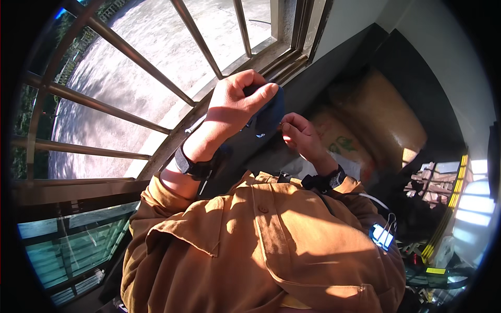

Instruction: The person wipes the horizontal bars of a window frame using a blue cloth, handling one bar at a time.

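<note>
My left hand is raised beside the window bars, its fingers closed on a dark blue piece of cloth. The cloth hangs below the thumb, and part of it is hidden behind the hand. Just right of its lower edge, my right hand is closed in a pinch, thumb against forefinger. Whatever sits between those fingertips is too small to make out. A small shiny spot shows under the cloth. Both wrists wear black bands.
Metal window bars run along the left, with sunlit ground outside. A brown, shiny rounded object stands against the grey wall at right. Yellow strips and a glass-like surface lie at lower right. A cable runs beside my right sleeve.
</note>
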Tool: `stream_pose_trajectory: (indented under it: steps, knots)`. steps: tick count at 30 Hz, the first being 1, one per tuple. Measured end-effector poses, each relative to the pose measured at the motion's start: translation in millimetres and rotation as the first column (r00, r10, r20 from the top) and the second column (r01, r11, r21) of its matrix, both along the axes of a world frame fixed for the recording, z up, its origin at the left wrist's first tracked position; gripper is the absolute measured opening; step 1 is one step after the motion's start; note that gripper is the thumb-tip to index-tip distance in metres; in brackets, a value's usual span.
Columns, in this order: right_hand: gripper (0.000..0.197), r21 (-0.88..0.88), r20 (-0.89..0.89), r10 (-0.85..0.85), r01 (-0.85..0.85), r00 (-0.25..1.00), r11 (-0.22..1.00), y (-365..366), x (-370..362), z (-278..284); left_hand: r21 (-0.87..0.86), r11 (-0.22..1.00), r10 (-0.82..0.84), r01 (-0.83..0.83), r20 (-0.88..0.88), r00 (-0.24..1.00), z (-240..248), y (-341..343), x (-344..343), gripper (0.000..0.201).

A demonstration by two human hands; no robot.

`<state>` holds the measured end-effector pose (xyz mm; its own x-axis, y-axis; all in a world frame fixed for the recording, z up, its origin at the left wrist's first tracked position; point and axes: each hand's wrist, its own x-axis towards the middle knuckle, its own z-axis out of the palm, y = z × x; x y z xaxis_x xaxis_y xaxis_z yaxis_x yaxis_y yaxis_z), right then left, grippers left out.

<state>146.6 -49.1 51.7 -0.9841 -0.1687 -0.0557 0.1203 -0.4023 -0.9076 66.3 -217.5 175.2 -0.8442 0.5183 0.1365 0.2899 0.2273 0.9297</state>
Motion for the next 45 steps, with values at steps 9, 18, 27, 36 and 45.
stream_pose_trajectory:
  steps: [9, 18, 27, 36, 45]
  knots:
    - [0.013, -0.206, -0.014, 0.121, -0.121, 0.993, 0.971, 6, 4, 7, -0.087, 0.975, -0.196, 0.204, 0.093, 0.976, -34, -7, -24, 0.025]
    - [0.010, -0.311, -0.019, -0.035, 0.028, 0.999, 0.950, -1, 0, 16, 0.142, 0.956, -0.277, 0.256, 0.155, 0.948, -57, 1, 4, 0.037]
    - [0.019, -0.138, -0.082, -0.438, 0.425, 0.895, 0.895, -15, -12, -5, 0.286, 0.956, -0.082, -0.056, 0.449, 0.890, -74, 7, 19, 0.022]
    - [0.055, 0.145, 0.030, -0.088, 0.083, 0.996, 0.986, -28, -10, 4, 0.401, 0.884, -0.024, -0.240, 0.552, 0.834, -95, 4, 6, 0.021]
    - [0.049, 0.777, -0.627, 0.184, 0.595, 0.757, 0.203, -38, -23, -11, 0.357, 0.856, 0.026, -0.374, 0.692, 0.721, -143, -3, -15, 0.019]
